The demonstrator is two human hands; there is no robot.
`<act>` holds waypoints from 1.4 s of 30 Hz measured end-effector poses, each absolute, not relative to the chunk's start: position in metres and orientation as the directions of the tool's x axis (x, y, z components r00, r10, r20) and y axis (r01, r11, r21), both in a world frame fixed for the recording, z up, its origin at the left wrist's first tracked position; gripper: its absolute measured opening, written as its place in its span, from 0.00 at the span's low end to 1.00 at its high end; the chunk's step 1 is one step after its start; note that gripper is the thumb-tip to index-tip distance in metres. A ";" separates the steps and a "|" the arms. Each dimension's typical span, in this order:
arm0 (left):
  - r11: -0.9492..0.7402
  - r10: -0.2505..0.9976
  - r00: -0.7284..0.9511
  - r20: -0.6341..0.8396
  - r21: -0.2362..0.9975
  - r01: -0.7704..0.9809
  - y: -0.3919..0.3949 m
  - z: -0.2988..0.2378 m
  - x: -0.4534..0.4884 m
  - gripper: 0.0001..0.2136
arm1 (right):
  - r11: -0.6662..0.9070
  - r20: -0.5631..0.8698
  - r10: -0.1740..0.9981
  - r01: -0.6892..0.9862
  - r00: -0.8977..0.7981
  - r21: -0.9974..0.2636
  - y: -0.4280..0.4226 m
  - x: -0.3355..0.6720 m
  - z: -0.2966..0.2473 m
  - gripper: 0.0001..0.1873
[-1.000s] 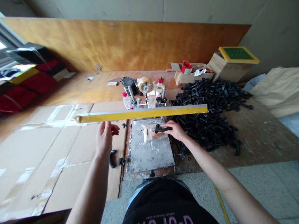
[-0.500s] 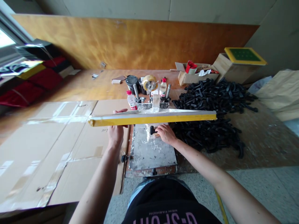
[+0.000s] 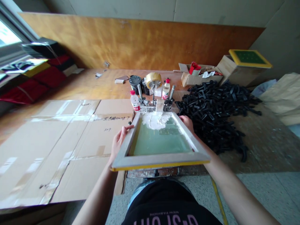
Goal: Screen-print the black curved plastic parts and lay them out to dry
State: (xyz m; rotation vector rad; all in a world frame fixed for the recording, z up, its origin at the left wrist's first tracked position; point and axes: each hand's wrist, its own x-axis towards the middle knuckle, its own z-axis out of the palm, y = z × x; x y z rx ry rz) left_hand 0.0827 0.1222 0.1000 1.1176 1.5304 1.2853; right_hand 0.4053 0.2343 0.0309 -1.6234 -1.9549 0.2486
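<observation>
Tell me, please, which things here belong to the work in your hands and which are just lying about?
In use: wooden screen frame, left hand, right hand, white ink, black plastic handles.
Lying about: packing tape roll, cardboard box, plastic bottle.

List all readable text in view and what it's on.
"NEW FASHION": on the black shirt, upside down in this view.
Larger letters below it on the shirt: cut off by the frame edge, unclear.
Handwriting on the cardboard sheet: too blurred to read.
Red labels on the plastic bottles: too small to read.
</observation>
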 end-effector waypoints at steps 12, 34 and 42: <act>0.319 0.942 -0.201 -0.269 0.903 0.287 0.108 -0.004 0.077 0.36 | 0.470 0.161 0.882 0.857 -0.443 -0.213 0.266 0.312 0.050 0.09; 0.367 0.916 -0.235 -0.326 0.916 0.159 0.104 0.023 0.082 0.37 | 0.743 0.306 0.668 0.587 -0.678 -0.321 0.220 0.333 0.062 0.11; 0.255 0.947 -0.222 -0.232 0.964 0.079 0.118 0.101 0.080 0.30 | 0.375 0.348 0.911 0.800 -0.223 -0.469 0.303 0.363 0.101 0.25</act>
